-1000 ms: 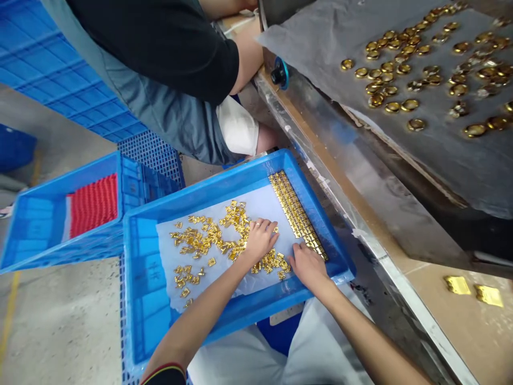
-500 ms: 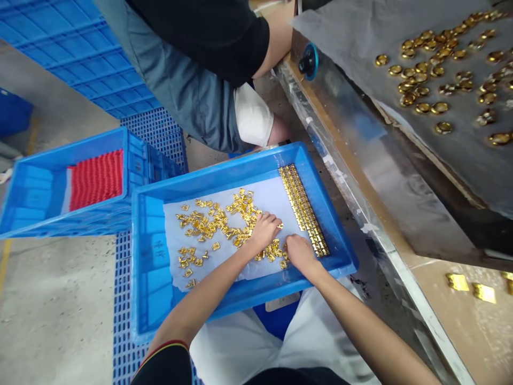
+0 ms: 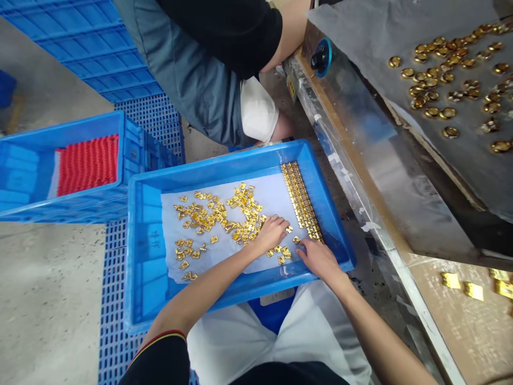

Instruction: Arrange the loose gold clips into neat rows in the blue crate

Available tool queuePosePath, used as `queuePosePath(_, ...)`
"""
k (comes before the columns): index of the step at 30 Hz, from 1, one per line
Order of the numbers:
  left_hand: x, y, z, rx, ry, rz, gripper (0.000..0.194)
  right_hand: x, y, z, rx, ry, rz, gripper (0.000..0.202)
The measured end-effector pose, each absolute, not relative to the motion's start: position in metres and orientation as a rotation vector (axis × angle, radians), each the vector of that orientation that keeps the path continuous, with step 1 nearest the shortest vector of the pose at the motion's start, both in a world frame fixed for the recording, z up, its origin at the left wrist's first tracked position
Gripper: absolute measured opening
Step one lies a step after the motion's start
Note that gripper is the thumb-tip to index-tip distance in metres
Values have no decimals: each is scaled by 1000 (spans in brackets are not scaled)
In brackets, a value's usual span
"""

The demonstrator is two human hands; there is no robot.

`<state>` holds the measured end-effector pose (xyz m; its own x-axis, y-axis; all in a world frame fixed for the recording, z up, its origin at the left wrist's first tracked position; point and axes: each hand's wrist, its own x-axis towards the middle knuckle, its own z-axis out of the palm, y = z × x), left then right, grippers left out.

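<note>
L to R: blue crate (image 3: 134,152) w/ red pcs (image 3: 86,166) in tidy rows. Next, blue tub (image 3: 145,230) near the person's lap, white sheet (image 3: 274,187) inside, loose gold pcs (image 3: 208,218) scattered on it. L hand (image 3: 273,231) is palm-down at the R edge of the scatter, fingers slightly spread; can't tell if anything is gripped. One pc (image 3: 288,229) is by its fingertips, another single pc (image 3: 296,240) btwn the hands. R hand (image 3: 320,259) is at the near end of the packed gold rows (image 3: 302,203), thumb & index apart, nothing clearly held. Step in hand, prob.: handling single pcs beside the rows. Next move would call for a light pinch, right way up, w/o nudging the rows. Far R: gold rings (image 3: 430,83) on a grey sheet (image 3: 360,32), flat gold pcs (image 3: 451,280) on the brown surface (image 3: 449,326)
</note>
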<state>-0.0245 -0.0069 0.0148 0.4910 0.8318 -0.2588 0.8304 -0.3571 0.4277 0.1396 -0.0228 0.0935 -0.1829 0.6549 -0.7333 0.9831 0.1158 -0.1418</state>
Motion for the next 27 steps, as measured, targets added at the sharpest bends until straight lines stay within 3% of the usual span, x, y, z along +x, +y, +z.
queuePosePath(14,-7,-11,16,2320,1256,-17,17,144,-24,93,1452,1878,-1011,45)
queuePosePath(27,-1,-16,13,2354,1342,-25,21,141,-26,97,1441,1926,-1049,40)
